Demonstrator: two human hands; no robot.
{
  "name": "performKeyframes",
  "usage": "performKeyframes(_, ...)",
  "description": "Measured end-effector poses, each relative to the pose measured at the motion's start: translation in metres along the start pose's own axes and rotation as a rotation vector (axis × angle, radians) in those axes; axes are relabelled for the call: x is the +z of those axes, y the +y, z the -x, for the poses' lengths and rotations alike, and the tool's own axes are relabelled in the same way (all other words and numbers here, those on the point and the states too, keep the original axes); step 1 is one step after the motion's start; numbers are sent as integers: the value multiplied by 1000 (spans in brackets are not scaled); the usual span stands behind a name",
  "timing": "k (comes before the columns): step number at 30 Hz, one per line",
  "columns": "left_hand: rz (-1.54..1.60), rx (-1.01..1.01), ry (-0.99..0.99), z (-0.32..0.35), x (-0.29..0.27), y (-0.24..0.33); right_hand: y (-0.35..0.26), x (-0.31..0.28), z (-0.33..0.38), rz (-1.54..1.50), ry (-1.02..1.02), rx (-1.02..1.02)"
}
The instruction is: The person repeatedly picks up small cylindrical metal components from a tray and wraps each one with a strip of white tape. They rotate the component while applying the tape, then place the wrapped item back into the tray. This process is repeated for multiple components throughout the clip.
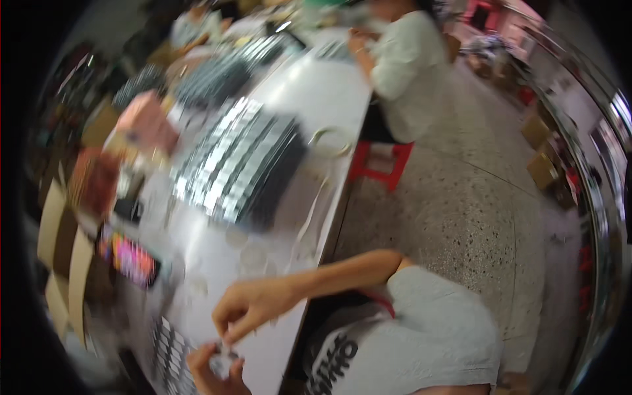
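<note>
And here you are at the white table (332, 85), with the big stack of shiny strips (240, 164) sprawling across it! Both your hands are working below that stack, close together. Your right hand (258, 304) reaches in over the table edge, fingers pointing down, thumb and forefinger pinched closed on a small piece (225, 356). Your left hand (214, 376) is right there underneath, farther below the stack, finger and thumb curved around the same piece; blur hides whether they press on it, so you can't call that grip from here. The piece itself sits between your two hands, well below the stack, its shape too smeared to make out.

Just left of your left hand, also below the stack, lies a dark sheet (172, 355) with rows of pale patches. Down and left of the stack, there's your phone (130, 257), screen blazing with colour! Farther left of the stack stands an open cardboard box (79, 280), and up beside the stack's left side slumps a pink bag (148, 124). Right of the stack, a pale ring (349, 146) lies near the table edge; beyond it, a co-worker (411, 62) in a pale top sits on a red stool (398, 161).
</note>
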State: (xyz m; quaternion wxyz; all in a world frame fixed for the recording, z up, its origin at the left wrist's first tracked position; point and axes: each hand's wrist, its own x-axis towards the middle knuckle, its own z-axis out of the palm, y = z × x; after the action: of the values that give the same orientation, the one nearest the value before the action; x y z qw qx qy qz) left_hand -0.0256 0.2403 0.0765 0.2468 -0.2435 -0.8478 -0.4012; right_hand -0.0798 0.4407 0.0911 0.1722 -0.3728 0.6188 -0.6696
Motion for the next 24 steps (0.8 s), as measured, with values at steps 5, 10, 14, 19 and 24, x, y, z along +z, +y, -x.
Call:
performKeyframes(5, 2, -53, 86, -6, -15, 15, -6, 9, -20, 14, -76, 176)
performKeyframes(10, 177, -27, 32, -6, -24, 7, -11, 15, -16, 124, 141, 274)
performKeyframes(14, -33, 47, 152, 10, -34, 12, 16, 24, -25, 13, 82, 126)
performKeyframes(19, -12, 11, 166, 17, -31, 19, 17, 21, -20, 53, 15, 150)
performKeyframes(24, 4, 31, 180, 13, -26, 14, 14, 23, -19, 156, 31, 175)
